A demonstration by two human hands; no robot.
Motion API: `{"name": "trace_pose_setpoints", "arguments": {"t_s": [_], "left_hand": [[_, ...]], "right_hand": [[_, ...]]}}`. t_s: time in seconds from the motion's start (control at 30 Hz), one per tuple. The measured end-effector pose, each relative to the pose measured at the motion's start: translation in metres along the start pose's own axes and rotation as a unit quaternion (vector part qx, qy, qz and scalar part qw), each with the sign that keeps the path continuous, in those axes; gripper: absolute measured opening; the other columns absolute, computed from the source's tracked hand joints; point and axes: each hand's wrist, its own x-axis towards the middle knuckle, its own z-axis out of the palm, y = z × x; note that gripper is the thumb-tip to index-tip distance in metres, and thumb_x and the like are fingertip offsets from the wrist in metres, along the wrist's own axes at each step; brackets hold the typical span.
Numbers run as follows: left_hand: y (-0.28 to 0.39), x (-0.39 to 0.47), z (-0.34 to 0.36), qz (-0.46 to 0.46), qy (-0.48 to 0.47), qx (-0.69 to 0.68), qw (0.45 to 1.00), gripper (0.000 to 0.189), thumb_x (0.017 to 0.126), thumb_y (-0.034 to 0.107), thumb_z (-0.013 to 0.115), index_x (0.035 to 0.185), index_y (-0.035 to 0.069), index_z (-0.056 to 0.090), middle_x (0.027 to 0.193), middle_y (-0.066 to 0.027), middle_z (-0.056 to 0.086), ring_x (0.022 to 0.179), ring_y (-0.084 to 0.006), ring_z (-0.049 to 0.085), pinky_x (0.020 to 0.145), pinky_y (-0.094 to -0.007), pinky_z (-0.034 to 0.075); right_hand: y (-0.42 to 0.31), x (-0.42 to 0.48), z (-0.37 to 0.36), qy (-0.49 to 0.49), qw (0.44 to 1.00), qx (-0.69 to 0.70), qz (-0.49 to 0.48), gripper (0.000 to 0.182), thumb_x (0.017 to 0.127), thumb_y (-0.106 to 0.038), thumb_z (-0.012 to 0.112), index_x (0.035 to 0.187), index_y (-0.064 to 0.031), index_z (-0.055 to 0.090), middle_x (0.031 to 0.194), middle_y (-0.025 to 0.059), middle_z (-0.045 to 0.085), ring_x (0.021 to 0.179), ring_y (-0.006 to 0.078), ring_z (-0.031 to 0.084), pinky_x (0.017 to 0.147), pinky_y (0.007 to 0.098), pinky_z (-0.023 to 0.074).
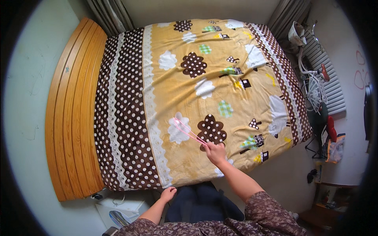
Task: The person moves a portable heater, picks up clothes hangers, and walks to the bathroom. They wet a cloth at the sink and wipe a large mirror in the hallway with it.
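My right hand (216, 152) grips a thin pink looped rod (189, 130), possibly a clothes hanger or a beater. It reaches to the left over a bedspread (183, 156) with a tan middle, brown polka-dot bands and lace-like white strips. The loop's far end lies over a white cloud print; whether it touches the cloth I cannot tell. Down by the bed's near edge is my left hand (168, 194), fingers curled and nothing visible in them. Shallow wrinkles run across the bedspread.
A slatted wooden headboard (72, 118) stands at the left. Below it is a white cabinet (127, 206). Beyond the bed's right end are a bicycle with a white wire basket (316, 91), a radiator (326, 65) and a red object (331, 129). Grey curtains (110, 17) hang at the back.
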Motion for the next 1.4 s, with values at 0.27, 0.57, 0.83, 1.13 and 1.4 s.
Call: {"name": "trace_pose_setpoints", "arguments": {"t_s": [0.27, 0.57, 0.83, 1.13, 1.4], "left_hand": [[-0.052, 0.028, -0.012, -0.054, 0.015, -0.072, 0.996, 0.031, 0.078, 0.032, 0.055, 0.094, 0.007, 0.062, 0.074, -0.0071, 0.063, 0.065, -0.0148, 0.059, 0.062, -0.0288, 0.046], [-0.064, 0.029, -0.052, -0.069, 0.026, -0.063, 0.995, 0.022, 0.08, 0.024, 0.055, 0.081, 0.003, 0.061, 0.072, -0.0039, 0.06, 0.058, -0.0129, 0.057, 0.053, -0.0251, 0.046], [0.038, 0.023, -0.03, -0.044, -0.003, -0.064, 0.997, 0.023, 0.085, 0.019, 0.049, 0.092, -0.002, 0.054, 0.077, -0.0049, 0.057, 0.057, -0.0124, 0.054, 0.053, -0.0254, 0.045], [0.169, 0.035, 0.077, -0.062, -0.064, 0.062, 0.994, 0.031, 0.084, 0.025, 0.051, 0.105, 0.002, 0.053, 0.09, -0.0082, 0.061, 0.068, -0.0147, 0.059, 0.052, -0.0247, 0.04], [0.322, 0.031, 0.181, 0.036, -0.138, 0.136, 0.98, 0.033, 0.085, 0.029, 0.052, 0.109, 0.006, 0.05, 0.094, -0.0044, 0.059, 0.074, -0.0117, 0.056, 0.058, -0.0207, 0.039]], "right_hand": [[0.088, -0.176, -0.145, -0.027, 0.945, -0.121, 0.302, 0.029, 0.081, -0.036, 0.052, 0.071, -0.0103, 0.06, 0.065, 0.0153, 0.056, 0.063, 0.0345, 0.055, 0.055, 0.0431, 0.0416], [0.116, -0.273, -0.229, 0.018, 0.874, -0.059, 0.482, 0.035, 0.084, -0.035, 0.045, 0.077, -0.0023, 0.056, 0.077, 0.0204, 0.056, 0.07, 0.0376, 0.053, 0.061, 0.0434, 0.0398], [0.186, -0.306, -0.245, 0.223, 0.754, -0.023, 0.618, 0.042, 0.087, -0.039, 0.038, 0.084, -0.0028, 0.059, 0.08, 0.0212, 0.058, 0.075, 0.0366, 0.055, 0.064, 0.0437, 0.0404], [0.231, -0.209, -0.198, 0.269, 0.817, 0.244, 0.448, 0.03, 0.086, -0.033, 0.049, 0.08, -0.0047, 0.059, 0.066, 0.0158, 0.057, 0.057, 0.027, 0.055, 0.054, 0.0359, 0.0416], [0.309, -0.258, -0.219, 0.194, 0.902, 0.011, 0.384, 0.026, 0.081, -0.034, 0.053, 0.063, -0.0142, 0.056, 0.056, 0.0072, 0.055, 0.052, 0.0276, 0.054, 0.058, 0.0382, 0.0382]]}}
